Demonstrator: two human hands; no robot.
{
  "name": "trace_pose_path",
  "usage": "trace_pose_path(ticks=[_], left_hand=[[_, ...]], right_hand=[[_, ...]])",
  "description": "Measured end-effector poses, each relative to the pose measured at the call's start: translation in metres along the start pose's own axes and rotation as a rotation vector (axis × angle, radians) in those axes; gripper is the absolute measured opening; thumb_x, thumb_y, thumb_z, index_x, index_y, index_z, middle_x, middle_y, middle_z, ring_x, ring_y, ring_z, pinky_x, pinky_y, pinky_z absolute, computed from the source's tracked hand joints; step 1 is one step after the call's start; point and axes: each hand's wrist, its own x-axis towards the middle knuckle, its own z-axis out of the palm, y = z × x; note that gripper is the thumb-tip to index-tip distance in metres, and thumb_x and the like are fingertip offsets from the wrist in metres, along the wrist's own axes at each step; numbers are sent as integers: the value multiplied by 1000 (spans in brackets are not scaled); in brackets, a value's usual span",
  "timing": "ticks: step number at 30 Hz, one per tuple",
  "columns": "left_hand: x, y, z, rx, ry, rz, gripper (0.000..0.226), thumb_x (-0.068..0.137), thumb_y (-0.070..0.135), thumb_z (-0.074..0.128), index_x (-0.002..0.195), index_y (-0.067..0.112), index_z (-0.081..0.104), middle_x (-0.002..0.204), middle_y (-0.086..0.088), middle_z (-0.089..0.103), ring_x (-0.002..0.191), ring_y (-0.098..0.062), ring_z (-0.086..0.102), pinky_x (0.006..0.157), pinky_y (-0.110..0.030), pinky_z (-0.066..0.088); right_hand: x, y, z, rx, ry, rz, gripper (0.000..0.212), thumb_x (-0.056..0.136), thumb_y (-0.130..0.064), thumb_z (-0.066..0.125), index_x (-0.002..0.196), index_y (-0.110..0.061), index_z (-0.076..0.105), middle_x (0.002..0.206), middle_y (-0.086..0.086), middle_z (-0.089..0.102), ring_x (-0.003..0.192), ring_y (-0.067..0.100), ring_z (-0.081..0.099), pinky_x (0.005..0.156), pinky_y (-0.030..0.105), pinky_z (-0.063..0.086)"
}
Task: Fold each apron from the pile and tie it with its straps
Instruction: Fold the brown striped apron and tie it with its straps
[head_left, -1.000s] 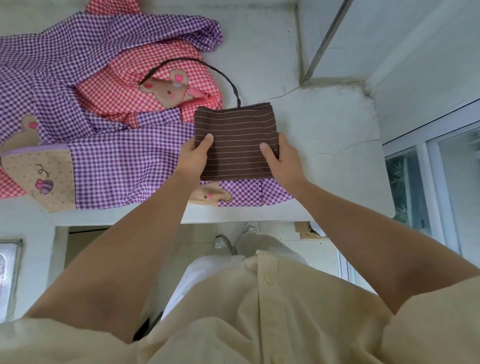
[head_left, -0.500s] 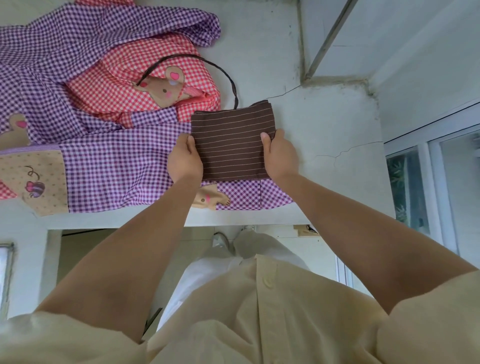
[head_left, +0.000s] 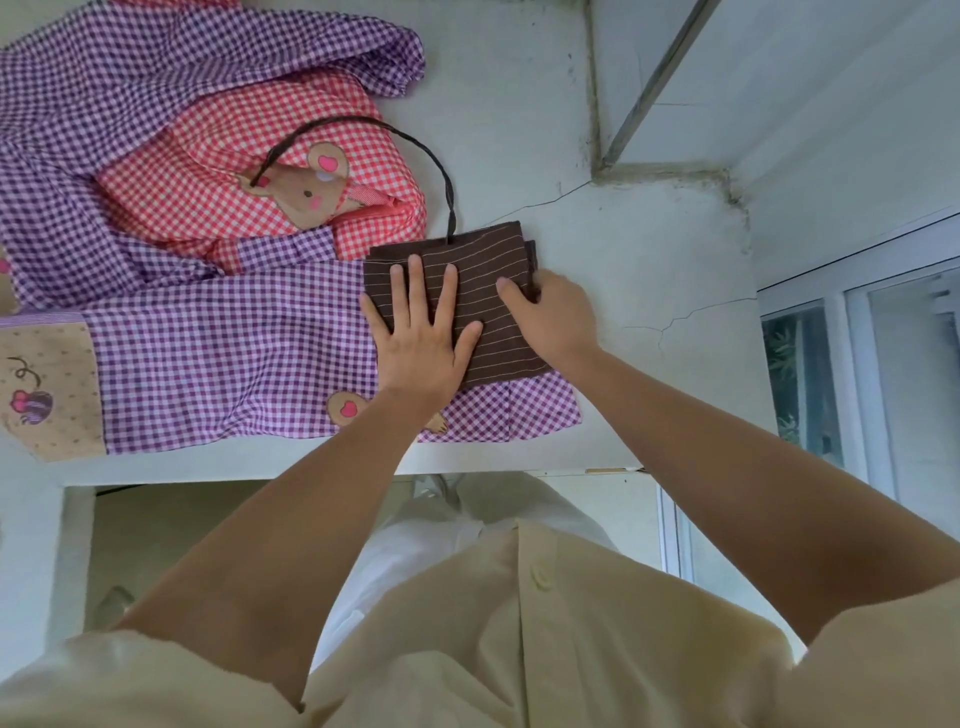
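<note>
Head view | left hand (head_left: 421, 338) flat, fingers spread, pressing folded brown apron (head_left: 501, 348) | right hand (head_left: 556, 317) pinches its right edge, fingers hidden underneath | purple gingham apron (head_left: 234, 353) cut off left

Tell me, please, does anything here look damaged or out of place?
Yes. The white ledge has thin cracks to the right of the folded brown apron. The apron's strap lies loose across the red checked apron, not yet tied.
</note>
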Motion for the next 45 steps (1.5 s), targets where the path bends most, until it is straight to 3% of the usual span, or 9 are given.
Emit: trace_pose_path(ticks=[8, 11, 14, 17, 20, 26, 31, 40, 45], left_hand=[[5, -24, -4, 87, 2, 177, 67, 96, 55, 2, 157, 26, 0, 164, -11, -7, 151, -30, -6, 118, -60, -2], [3, -35, -12, 128, 62, 207, 60, 93, 39, 29, 151, 23, 27, 160, -13, 18, 147, -34, 15, 117, -59, 6], [3, -10, -20, -12, 166, 33, 45, 87, 14, 49, 132, 18, 50, 136, -16, 45, 122, -35, 41, 102, -51, 29], [3, 11, -21, -254, 190, -210, 39, 87, 5, 49, 124, 15, 53, 123, -15, 46, 110, -32, 43, 91, -41, 33], [0, 8, -17, -380, 192, -238, 44, 85, 7, 50, 128, 13, 46, 124, -12, 43, 111, -29, 41, 93, -39, 33], [11, 2, -38, -341, 61, -186, 83, 83, 12, 60, 151, 35, 19, 125, -13, 41, 115, -28, 43, 96, -51, 40], [10, -4, -40, -393, 27, -191, 69, 79, 10, 66, 138, 30, 39, 124, -11, 38, 115, -29, 45, 97, -54, 44], [1, -15, -32, -505, 114, -121, 41, 75, 6, 68, 108, 18, 46, 115, -7, 41, 98, -20, 41, 87, -39, 47], [1, -17, -29, -492, 122, -101, 41, 76, 7, 67, 110, 17, 47, 115, -8, 42, 99, -18, 38, 87, -35, 44]], right_hand=[[23, -7, -11, 79, -188, 77, 26, 92, -32, 56, 76, -12, 62, 78, 9, 68, 70, 27, 67, 67, 40, 58], [8, -3, -8, 222, -404, 181, 21, 92, -25, 58, 93, -5, 65, 75, 14, 72, 54, 22, 68, 50, 28, 55], [11, -8, -15, 112, -613, 159, 27, 91, -32, 62, 86, -6, 63, 61, 8, 68, 53, 20, 66, 65, 35, 58], [25, -10, -25, -146, -279, -47, 41, 81, -55, 68, 71, -17, 59, 63, -4, 61, 58, 12, 58, 59, 30, 48], [32, -13, -27, -17, -22, -265, 27, 84, -47, 70, 89, -21, 63, 78, -7, 58, 68, 10, 54, 65, 29, 46], [33, -16, -10, -134, -144, -526, 17, 84, -17, 70, 101, -17, 73, 99, 3, 60, 90, 17, 61, 88, 38, 50], [22, -5, -5, -105, -231, -760, 14, 79, -8, 66, 79, -20, 73, 86, -3, 63, 75, 11, 57, 82, 41, 48], [36, -17, -13, 65, -203, -413, 20, 97, -12, 49, 109, -17, 64, 88, -1, 65, 66, 18, 65, 65, 30, 53], [45, -31, -9, -144, -334, -536, 23, 95, -8, 56, 113, -19, 64, 91, 4, 63, 60, 8, 56, 68, 27, 51]])
